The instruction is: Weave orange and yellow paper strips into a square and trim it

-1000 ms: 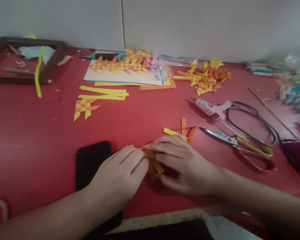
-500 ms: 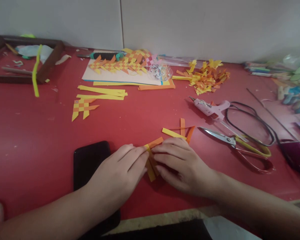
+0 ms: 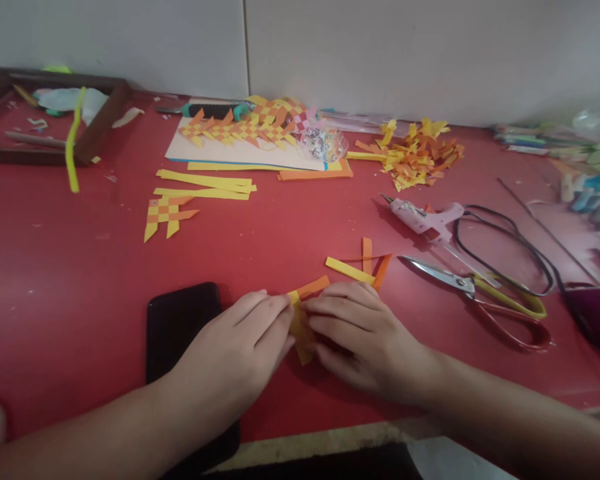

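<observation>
Orange and yellow paper strips [image 3: 302, 327], partly crossed over one another, lie between my hands at the front of the red table. My left hand [image 3: 250, 333] is closed on their left side, with its fingertips pressed together on the paper. From the right, my right hand [image 3: 363, 330] pinches the same strips with bent fingers. Its thumb and fingertips meet the paper's right edge. Much of the paper is hidden beneath my fingers. Just beyond the right hand lie loose yellow and orange strips [image 3: 349, 269]. A black phone [image 3: 180, 327] rests under my left forearm.
A woven paper fish [image 3: 166, 212] and yellow strips [image 3: 205, 181] lie at left. On the right are scissors [image 3: 460, 281] and a pink glue gun [image 3: 425, 217] with its cord. Farther back are a paper scrap pile [image 3: 415, 157], woven fish on white paper [image 3: 220, 151], and a wooden frame [image 3: 100, 120].
The strips between my hands have shifted, and an orange end now shows above my fingers. My right hand has moved slightly down; my left hand stays in nearly the same place.
</observation>
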Available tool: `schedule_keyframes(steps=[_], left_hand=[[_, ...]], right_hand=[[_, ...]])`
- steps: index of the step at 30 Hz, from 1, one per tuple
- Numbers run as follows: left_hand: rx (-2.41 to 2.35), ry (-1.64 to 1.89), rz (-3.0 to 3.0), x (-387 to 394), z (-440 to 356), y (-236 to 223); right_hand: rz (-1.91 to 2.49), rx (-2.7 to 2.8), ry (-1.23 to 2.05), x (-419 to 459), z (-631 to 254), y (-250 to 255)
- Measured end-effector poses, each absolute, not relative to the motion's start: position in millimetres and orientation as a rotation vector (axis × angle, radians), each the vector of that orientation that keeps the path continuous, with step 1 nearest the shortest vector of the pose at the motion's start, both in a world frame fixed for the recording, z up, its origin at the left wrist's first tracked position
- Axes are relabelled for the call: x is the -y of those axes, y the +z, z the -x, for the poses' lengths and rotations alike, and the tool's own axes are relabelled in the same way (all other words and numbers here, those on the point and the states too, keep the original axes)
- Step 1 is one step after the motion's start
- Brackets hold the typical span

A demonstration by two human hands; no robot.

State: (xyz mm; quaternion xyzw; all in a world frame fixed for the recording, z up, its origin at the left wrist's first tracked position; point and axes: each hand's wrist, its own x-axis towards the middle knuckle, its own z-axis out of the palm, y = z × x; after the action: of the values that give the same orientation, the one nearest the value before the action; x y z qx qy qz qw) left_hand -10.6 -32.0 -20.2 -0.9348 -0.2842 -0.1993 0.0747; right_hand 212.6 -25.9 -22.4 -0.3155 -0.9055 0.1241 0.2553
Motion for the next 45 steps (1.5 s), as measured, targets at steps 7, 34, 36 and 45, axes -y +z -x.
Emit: schedule_keyframes(steps=[7,34,36,45], left_hand=[[0.828,-0.572,2.839,34.1,14.9,-20.7],[0.875,-0.579,2.832,34.3,12.4,-22.0],[0.878,-0.577,2.838,33.7,12.8,-21.2],[0.887,-0.555,2.834,35.4,13.0,-20.5]], right_hand=[[0.848,2.473,0.344,23.9,-213.8,-22.7],[0.938,2.469,0.267,13.9,-207.6,-25.7],[0.935,2.477,0.276,13.9,-207.2,-25.0],[0.943,2.469,0.304,13.3,-205.2,-25.1]])
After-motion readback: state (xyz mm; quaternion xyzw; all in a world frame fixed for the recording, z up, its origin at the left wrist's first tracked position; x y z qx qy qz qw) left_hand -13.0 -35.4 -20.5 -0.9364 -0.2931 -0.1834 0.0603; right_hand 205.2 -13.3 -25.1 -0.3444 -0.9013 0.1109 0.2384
